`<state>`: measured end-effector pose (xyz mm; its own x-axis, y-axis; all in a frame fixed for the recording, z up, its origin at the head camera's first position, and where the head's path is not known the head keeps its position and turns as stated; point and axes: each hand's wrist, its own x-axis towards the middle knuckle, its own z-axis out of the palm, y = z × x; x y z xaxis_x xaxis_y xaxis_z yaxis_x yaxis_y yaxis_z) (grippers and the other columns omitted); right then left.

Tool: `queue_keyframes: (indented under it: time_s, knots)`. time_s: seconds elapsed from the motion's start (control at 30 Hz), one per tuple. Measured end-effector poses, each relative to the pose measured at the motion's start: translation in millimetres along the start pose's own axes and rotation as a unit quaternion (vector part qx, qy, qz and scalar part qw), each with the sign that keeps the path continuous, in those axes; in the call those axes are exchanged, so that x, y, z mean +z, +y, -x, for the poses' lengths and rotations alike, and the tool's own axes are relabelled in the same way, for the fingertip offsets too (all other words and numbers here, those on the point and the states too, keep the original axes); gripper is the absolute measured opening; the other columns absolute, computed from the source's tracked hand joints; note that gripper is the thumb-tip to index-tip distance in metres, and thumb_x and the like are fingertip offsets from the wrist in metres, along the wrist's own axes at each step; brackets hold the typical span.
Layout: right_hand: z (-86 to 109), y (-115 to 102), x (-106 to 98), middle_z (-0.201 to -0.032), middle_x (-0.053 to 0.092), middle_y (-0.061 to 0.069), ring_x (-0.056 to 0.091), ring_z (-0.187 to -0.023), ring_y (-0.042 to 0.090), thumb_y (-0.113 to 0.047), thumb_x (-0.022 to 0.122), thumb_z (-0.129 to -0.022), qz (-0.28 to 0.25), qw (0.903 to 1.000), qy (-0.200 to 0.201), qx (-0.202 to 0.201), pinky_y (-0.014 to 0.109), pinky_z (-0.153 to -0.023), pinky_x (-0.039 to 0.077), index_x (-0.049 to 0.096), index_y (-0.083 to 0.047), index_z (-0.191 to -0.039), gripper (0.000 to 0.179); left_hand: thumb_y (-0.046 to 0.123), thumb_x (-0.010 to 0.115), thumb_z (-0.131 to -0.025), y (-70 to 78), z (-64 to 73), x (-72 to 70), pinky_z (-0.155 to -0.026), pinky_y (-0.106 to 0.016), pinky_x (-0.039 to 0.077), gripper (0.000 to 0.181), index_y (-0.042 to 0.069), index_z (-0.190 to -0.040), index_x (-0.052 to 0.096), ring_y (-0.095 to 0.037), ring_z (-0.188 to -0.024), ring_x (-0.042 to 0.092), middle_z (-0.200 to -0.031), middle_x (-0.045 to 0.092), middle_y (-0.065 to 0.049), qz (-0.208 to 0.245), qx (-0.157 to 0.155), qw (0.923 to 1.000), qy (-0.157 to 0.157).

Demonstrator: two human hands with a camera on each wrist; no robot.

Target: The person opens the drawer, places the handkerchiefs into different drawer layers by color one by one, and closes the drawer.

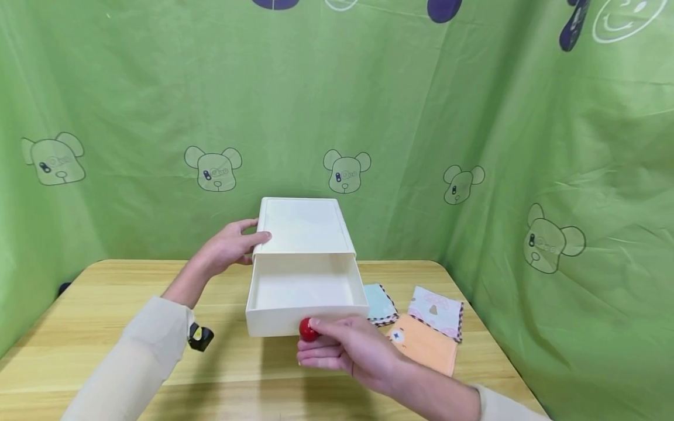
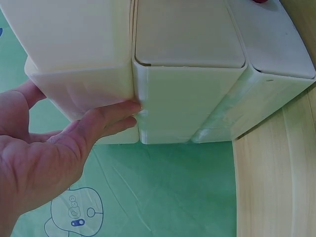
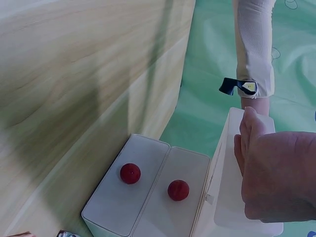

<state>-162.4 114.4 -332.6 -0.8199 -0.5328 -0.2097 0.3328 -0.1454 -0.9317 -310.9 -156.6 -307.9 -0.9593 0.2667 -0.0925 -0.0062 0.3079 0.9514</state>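
A white drawer cabinet [image 1: 305, 225] stands on the table with its top drawer [image 1: 302, 292] pulled out, the bare inside floor showing. My right hand [image 1: 363, 351] pinches the red round knob [image 1: 308, 330] on that drawer's front between thumb and fingers. In the right wrist view the hand [image 3: 279, 177] hides this knob. My left hand [image 1: 231, 245] lies at the cabinet's left side, thumb on the top edge, fingers against the side wall. From the left wrist, the fairly straight fingers [image 2: 111, 118] press on the top unit. Two lower drawers [image 3: 126, 197] are closed, with red knobs [image 3: 178, 190].
Right of the cabinet lie small cloths: a light blue one [image 1: 379, 303], an orange one [image 1: 426, 345] and a white and pink patterned one [image 1: 436, 310]. They rest on a wooden table [image 1: 210, 374]. Green curtain [image 1: 295, 105] hangs behind and at both sides.
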Motion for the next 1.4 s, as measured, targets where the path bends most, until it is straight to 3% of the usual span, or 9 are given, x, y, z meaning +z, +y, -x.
queue_keyframes:
  time_s: [1.4]
  knots:
    - [3.5,6.9,-1.0,-0.097,0.068,0.022,0.069,-0.091,0.031,-0.022,0.062,-0.093,0.001,1.0000,-0.006,-0.002,0.041,-0.088,0.053,0.053,0.016,-0.121,0.048,0.036,0.058,-0.094,1.3,0.6,-1.8,-0.091,-0.039,0.052,0.082,0.008,-0.153,0.008,-0.024,-0.096,0.065,-0.120,0.061,-0.017,0.007,-0.001,0.9999,-0.008]
